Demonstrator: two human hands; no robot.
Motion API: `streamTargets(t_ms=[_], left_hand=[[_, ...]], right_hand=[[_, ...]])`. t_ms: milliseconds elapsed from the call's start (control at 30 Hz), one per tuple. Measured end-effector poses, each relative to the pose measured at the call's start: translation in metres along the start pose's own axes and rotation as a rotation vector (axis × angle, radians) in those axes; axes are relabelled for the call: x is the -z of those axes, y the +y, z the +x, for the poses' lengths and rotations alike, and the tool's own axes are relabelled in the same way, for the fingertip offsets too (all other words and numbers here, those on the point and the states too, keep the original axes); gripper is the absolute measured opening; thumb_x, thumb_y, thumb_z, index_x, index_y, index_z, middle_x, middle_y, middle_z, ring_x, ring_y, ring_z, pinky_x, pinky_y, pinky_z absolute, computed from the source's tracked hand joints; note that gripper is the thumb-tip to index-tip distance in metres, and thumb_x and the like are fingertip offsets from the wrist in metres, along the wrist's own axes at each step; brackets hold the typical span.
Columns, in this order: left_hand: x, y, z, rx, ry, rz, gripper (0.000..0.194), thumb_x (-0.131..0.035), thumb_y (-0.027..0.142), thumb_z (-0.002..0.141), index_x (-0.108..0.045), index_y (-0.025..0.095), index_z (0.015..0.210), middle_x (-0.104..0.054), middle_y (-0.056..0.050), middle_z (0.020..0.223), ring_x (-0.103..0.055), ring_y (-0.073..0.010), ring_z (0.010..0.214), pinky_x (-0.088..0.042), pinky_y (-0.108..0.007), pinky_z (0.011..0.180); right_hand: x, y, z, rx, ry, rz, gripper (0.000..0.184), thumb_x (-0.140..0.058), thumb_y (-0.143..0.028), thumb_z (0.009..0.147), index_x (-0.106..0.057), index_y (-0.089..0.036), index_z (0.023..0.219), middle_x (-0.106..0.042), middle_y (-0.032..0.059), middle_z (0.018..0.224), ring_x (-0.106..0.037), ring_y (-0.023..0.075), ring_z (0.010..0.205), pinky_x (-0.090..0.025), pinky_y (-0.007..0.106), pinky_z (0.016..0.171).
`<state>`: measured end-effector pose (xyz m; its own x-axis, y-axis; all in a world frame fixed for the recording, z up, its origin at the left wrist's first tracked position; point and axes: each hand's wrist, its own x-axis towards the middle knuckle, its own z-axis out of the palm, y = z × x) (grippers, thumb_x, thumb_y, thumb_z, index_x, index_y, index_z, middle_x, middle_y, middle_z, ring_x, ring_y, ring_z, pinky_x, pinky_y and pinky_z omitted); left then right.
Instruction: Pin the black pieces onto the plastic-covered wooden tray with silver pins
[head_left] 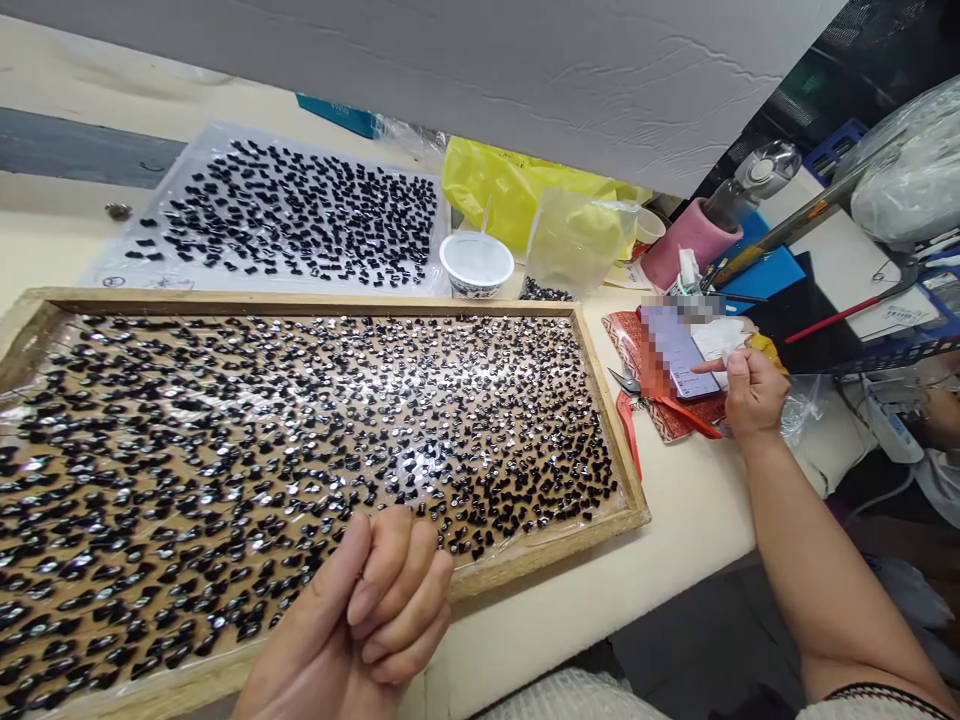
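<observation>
My left hand (375, 610) is raised over the front edge of a wooden-framed tray (525, 560), fingers curled in towards the palm. Whatever they may hold is hidden. Rows of small shiny black pieces (420, 400) cover the tray's brown, film-covered base. Over to the right, my right hand (757, 390) reaches out with its index finger extended and the other fingers bent; the fingertip is at the lit screen of a phone (682, 350). The phone lies on a red patterned pouch or booklet (626, 335). Beside it are red-handled pliers (628, 400).
Behind the tray, a white sheet (112, 265) bears many black pieces. A white bowl (477, 262), a clear bag (577, 240) with dark bits and a yellow plastic bag (480, 185) stand nearby. A pink cup (690, 245) is at the back right. A grey panel (450, 60) overhangs.
</observation>
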<state>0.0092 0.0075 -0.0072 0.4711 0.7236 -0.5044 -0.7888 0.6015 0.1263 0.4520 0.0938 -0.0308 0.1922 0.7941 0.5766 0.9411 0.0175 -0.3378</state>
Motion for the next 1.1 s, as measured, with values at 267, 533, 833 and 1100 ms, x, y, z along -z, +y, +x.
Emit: streamTargets(t_ms=[267,533,833,1100], left_hand=[[-0.002,-0.003,-0.001,-0.011,0.039,0.026,0.04,-0.081,0.034,0.079,-0.056,0.015,0.054,-0.023,0.008,0.056,-0.015,-0.0092,0.05,-0.037,-0.016,0.042],[-0.004,-0.001,-0.002,-0.04,0.041,0.043,0.042,-0.081,0.033,0.079,-0.054,0.016,0.054,-0.022,0.008,0.057,-0.014,-0.0095,0.051,-0.036,-0.017,0.042],[-0.003,-0.002,-0.001,-0.071,0.039,0.112,0.036,-0.08,0.037,0.08,-0.056,0.017,0.062,-0.024,0.008,0.061,-0.014,-0.0099,0.052,-0.032,-0.016,0.043],[0.0,-0.003,-0.001,-0.07,0.032,0.168,0.036,-0.079,0.041,0.081,-0.057,0.018,0.063,-0.024,0.007,0.061,-0.013,-0.0106,0.053,-0.03,-0.017,0.043]], right_hand=[[-0.003,-0.002,0.001,-0.025,-0.05,0.006,0.042,-0.04,-0.045,0.098,-0.068,-0.02,0.077,-0.074,0.0031,0.078,-0.054,0.0157,0.064,-0.043,0.032,0.066],[-0.015,-0.012,0.022,-0.073,-0.112,0.022,0.042,-0.041,-0.047,0.096,-0.067,-0.021,0.078,-0.067,0.0051,0.067,-0.055,0.0175,0.062,-0.043,0.032,0.061],[-0.013,-0.018,0.022,-0.025,-0.023,0.073,0.037,-0.04,-0.045,0.097,-0.062,-0.021,0.08,-0.075,0.0054,0.08,-0.062,0.0181,0.073,-0.047,0.032,0.069],[-0.002,-0.009,0.007,-0.004,0.007,0.023,0.046,-0.037,-0.045,0.099,-0.068,-0.02,0.077,-0.076,0.0057,0.079,-0.056,0.0172,0.064,-0.043,0.034,0.066]])
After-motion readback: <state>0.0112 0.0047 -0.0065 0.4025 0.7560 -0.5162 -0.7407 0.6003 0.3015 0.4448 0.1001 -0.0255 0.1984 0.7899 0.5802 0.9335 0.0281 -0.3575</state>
